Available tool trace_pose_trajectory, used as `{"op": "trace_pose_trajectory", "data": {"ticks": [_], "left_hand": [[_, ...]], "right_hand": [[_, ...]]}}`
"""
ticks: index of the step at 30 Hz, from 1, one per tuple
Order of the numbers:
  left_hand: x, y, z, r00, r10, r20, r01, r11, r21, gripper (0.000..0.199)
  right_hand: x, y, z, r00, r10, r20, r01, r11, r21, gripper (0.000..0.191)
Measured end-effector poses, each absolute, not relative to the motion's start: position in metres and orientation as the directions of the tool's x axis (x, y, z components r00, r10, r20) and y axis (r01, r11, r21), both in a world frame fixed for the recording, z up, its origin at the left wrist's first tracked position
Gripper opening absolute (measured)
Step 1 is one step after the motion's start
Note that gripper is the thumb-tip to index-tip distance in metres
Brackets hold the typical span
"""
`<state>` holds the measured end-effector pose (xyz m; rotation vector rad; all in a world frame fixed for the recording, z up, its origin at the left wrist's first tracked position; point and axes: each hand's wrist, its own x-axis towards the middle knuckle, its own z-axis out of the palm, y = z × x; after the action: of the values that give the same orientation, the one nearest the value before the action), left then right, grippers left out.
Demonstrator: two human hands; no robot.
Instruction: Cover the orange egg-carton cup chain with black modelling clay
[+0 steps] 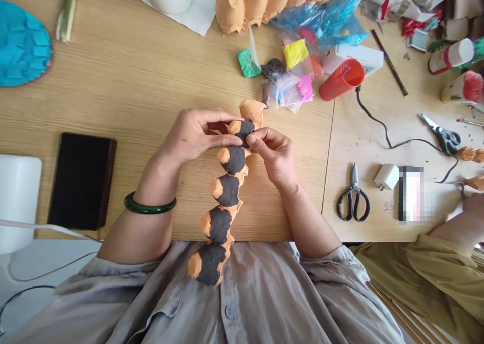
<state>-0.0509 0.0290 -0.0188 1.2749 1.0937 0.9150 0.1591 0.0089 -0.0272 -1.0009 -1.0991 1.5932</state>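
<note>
An orange egg-carton strip with several cone-shaped bumps runs from the table's middle down over its front edge. Black clay wraps most bumps and leaves their tips orange; the bump at the far end is all orange. My left hand, with a dark green bangle on its forearm, holds the second bump from the far end between thumb and fingers. At the right side of that same bump, my right hand has its thumb and forefinger pinched on the black clay.
Coloured clay packets, a red cup and another orange carton strip lie beyond my hands. Black-handled scissors and a white charger are at right, near another person's arm. A black tablet lies left.
</note>
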Motion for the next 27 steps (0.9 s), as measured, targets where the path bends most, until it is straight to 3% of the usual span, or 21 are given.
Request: {"op": "trace_pose_trajectory", "data": {"ticks": [4, 11, 14, 20, 27], "left_hand": [[-0.05, 0.027, -0.016, 0.25, 0.968, -0.03, 0.06, 0.015, 0.998, 0.044], [-0.043, 0.024, -0.017, 0.151, 0.986, 0.074, -0.03, -0.07, 0.997, 0.048], [-0.04, 0.022, -0.009, 0.134, 0.99, -0.041, 0.041, 0.036, 0.999, 0.047], [-0.031, 0.022, -0.006, 0.118, 0.987, 0.107, -0.049, -0.102, 0.994, 0.033], [-0.021, 0.017, -0.013, -0.028, 0.984, 0.178, -0.067, -0.18, 0.981, 0.043]], "right_hand": [[0.162, 0.012, -0.029, -0.202, 0.969, -0.145, -0.277, -0.199, -0.94, 0.052], [0.169, 0.018, -0.025, -0.267, 0.931, -0.25, -0.36, -0.337, -0.87, 0.058], [0.171, 0.017, -0.027, -0.287, 0.913, -0.29, -0.371, -0.385, -0.845, 0.058], [0.176, 0.011, -0.031, -0.22, 0.914, -0.34, -0.344, -0.399, -0.85, 0.04], [0.175, 0.015, -0.037, -0.218, 0.892, -0.396, -0.417, -0.452, -0.789, 0.043]]}}
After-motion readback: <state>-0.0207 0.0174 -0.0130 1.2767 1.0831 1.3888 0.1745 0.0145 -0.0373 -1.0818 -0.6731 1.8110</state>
